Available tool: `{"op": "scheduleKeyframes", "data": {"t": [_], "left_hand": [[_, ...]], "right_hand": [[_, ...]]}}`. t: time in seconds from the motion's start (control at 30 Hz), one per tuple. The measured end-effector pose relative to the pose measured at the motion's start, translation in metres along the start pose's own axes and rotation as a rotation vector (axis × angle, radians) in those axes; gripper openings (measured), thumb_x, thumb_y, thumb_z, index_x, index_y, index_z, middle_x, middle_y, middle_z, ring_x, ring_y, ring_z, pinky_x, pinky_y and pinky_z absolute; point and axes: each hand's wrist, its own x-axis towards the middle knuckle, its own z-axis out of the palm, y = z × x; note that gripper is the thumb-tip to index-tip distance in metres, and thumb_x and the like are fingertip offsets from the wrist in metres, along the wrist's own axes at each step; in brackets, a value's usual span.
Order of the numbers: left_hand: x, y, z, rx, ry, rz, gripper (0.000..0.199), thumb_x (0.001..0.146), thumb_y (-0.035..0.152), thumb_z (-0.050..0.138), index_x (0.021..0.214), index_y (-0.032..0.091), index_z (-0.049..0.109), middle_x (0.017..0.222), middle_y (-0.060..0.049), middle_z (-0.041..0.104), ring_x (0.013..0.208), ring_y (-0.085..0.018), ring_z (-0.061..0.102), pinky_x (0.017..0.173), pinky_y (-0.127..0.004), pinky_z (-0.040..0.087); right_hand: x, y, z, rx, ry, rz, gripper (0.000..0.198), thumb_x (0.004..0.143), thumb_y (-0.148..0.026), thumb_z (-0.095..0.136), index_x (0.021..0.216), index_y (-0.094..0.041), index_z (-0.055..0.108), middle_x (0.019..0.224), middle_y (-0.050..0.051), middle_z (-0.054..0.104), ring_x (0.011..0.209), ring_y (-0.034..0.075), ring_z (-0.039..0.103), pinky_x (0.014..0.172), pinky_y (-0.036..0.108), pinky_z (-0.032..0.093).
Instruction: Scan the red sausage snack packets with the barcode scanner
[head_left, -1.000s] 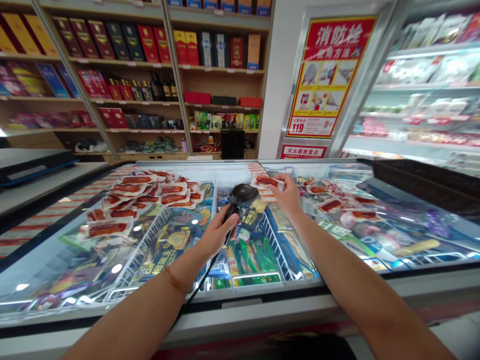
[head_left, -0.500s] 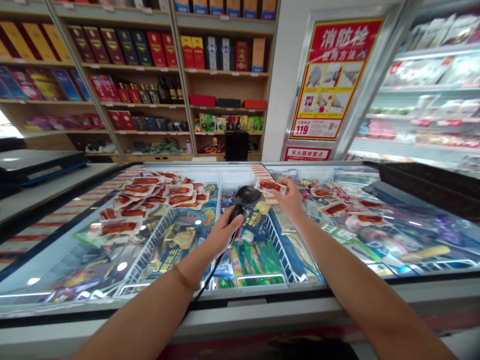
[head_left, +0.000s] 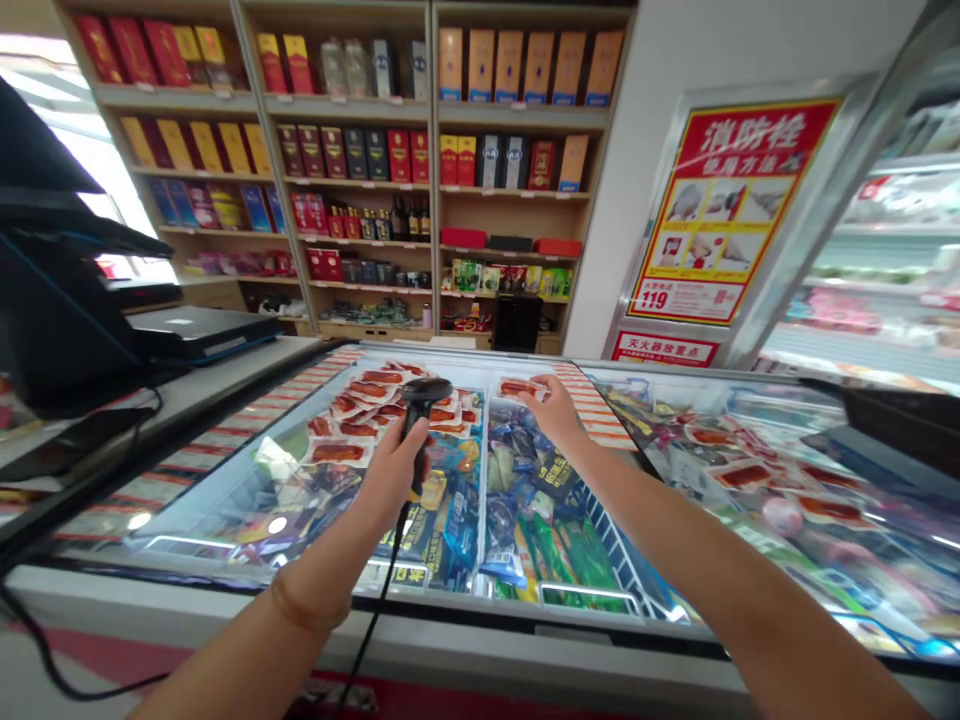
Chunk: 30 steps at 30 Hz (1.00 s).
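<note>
My left hand (head_left: 396, 462) is wrapped round the handle of a black barcode scanner (head_left: 426, 392), whose cable runs down toward me. Pinched in the fingers of my right hand (head_left: 553, 412) is a small clear packet of reddish-brown meat (head_left: 516, 388), held above the freezer and apart from the scanner. Behind and left of the scanner a heap of similar meat packets (head_left: 358, 402) lies on the glass of the chest freezer. Several more packets (head_left: 744, 474) are spread over the glass at the right.
Under the glass, wire baskets (head_left: 611, 540) hold bagged frozen goods (head_left: 574, 555). A counter with a black device (head_left: 202, 330) stands at the left. A dark tray-like object (head_left: 892, 425) rests on the freezer's right side. Shelves of boxes (head_left: 360, 155) line the back wall.
The view has swung left. The scanner has moved left and stands more upright, in front of the heap. My right hand has carried the meat packet left over the freezer.
</note>
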Motion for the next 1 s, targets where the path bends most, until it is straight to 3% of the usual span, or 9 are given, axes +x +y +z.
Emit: {"op": "scheduleKeyframes", "data": {"t": [0.1, 0.23, 0.33, 0.43, 0.53, 0.67, 0.8, 1.0], "left_hand": [[-0.002, 0.007, -0.036, -0.044, 0.101, -0.035, 0.05, 0.067, 0.059, 0.072, 0.089, 0.018, 0.054, 0.069, 0.004, 0.058, 0.041, -0.007, 0.047, 0.037, -0.02, 0.03], [-0.008, 0.014, -0.065, -0.054, 0.151, -0.028, 0.045, 0.069, 0.056, 0.071, 0.087, 0.018, 0.053, 0.068, 0.004, 0.058, 0.041, -0.006, 0.047, 0.037, -0.019, 0.03], [-0.011, 0.016, -0.074, -0.037, 0.148, -0.034, 0.044, 0.071, 0.056, 0.07, 0.086, 0.018, 0.053, 0.068, 0.004, 0.059, 0.041, -0.006, 0.046, 0.037, -0.019, 0.03], [-0.01, 0.015, -0.072, -0.039, 0.133, -0.023, 0.047, 0.069, 0.058, 0.071, 0.085, 0.018, 0.053, 0.068, 0.004, 0.058, 0.041, -0.006, 0.047, 0.037, -0.018, 0.03], [-0.004, 0.01, -0.055, -0.064, 0.096, -0.024, 0.049, 0.067, 0.059, 0.072, 0.088, 0.018, 0.054, 0.068, 0.004, 0.058, 0.039, -0.006, 0.047, 0.036, -0.019, 0.029], [0.002, 0.0, -0.013, -0.127, 0.019, -0.033, 0.048, 0.068, 0.058, 0.072, 0.088, 0.019, 0.053, 0.07, 0.004, 0.058, 0.039, -0.007, 0.048, 0.035, -0.019, 0.029], [0.0, -0.009, 0.046, -0.187, -0.086, -0.085, 0.05, 0.066, 0.059, 0.073, 0.086, 0.018, 0.052, 0.069, 0.004, 0.058, 0.04, -0.007, 0.048, 0.037, -0.02, 0.033], [-0.013, -0.031, 0.13, -0.21, -0.245, -0.168, 0.046, 0.07, 0.058, 0.071, 0.085, 0.019, 0.051, 0.07, 0.003, 0.058, 0.04, -0.007, 0.048, 0.037, -0.022, 0.033]], "right_hand": [[0.021, -0.018, 0.055, 0.033, -0.047, 0.084, 0.033, 0.071, -0.036, 0.067, 0.1, -0.02, 0.064, 0.088, 0.004, 0.07, 0.08, 0.022, 0.064, 0.077, 0.036, 0.053], [0.035, -0.029, 0.119, 0.057, -0.156, 0.117, 0.03, 0.076, -0.031, 0.064, 0.104, -0.021, 0.068, 0.092, 0.004, 0.073, 0.086, 0.021, 0.068, 0.081, 0.036, 0.055], [0.037, -0.03, 0.141, 0.051, -0.243, 0.154, 0.026, 0.078, -0.023, 0.062, 0.102, -0.018, 0.071, 0.096, 0.007, 0.075, 0.088, 0.02, 0.07, 0.084, 0.037, 0.055], [0.037, -0.027, 0.139, 0.025, -0.293, 0.169, 0.027, 0.079, -0.018, 0.061, 0.102, -0.016, 0.073, 0.103, 0.01, 0.075, 0.095, 0.022, 0.071, 0.09, 0.037, 0.053], [0.036, -0.019, 0.116, -0.011, -0.309, 0.147, 0.027, 0.08, -0.017, 0.06, 0.103, -0.016, 0.074, 0.108, 0.01, 0.075, 0.102, 0.022, 0.07, 0.096, 0.036, 0.05], [0.031, 0.006, 0.062, -0.088, -0.292, 0.113, 0.023, 0.081, -0.021, 0.062, 0.099, -0.018, 0.075, 0.105, 0.008, 0.076, 0.099, 0.02, 0.071, 0.093, 0.034, 0.052], [0.021, 0.05, -0.016, -0.248, -0.21, 0.114, 0.018, 0.08, -0.021, 0.061, 0.092, -0.02, 0.075, 0.097, 0.005, 0.077, 0.096, 0.021, 0.071, 0.089, 0.036, 0.053], [0.0, 0.114, -0.155, -0.579, -0.029, 0.15, 0.009, 0.078, -0.024, 0.064, 0.076, -0.022, 0.072, 0.087, 0.007, 0.075, 0.097, 0.026, 0.068, 0.09, 0.042, 0.05]]}}
